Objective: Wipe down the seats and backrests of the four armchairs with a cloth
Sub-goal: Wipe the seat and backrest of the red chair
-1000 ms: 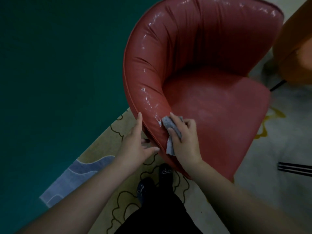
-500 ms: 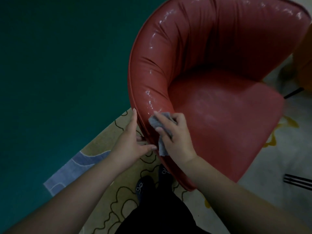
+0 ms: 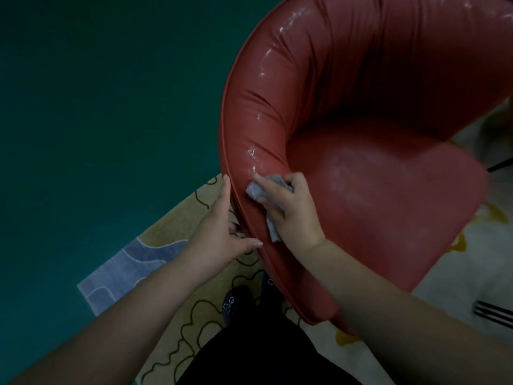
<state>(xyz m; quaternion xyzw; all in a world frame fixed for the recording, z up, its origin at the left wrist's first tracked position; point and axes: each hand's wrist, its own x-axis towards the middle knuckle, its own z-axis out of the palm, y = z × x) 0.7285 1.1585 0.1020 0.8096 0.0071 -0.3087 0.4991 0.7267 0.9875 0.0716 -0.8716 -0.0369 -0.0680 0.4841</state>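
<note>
Far left, dark green floor (image 3: 97,107). Next, a patterned rug (image 3: 177,223) with a pale blue patch and dark squiggled lines. Over its edge, left hand (image 3: 219,234), fingers nearly straight, laid along the outer piped rim of the red armchair (image 3: 388,190), thumb touching the rim lower down; nothing grasped. Just right of it, on the inner face of the curved backrest near the armrest end, grey cloth (image 3: 259,190) pressed to the glossy upholstery under the right hand (image 3: 294,215), fingers curled round it, a loose tail hanging below the palm. Lower centre, a dark shoe (image 3: 236,301) with a small bow. Far right, pale carpet with yellow marks and thin black chair legs (image 3: 494,312).
</note>
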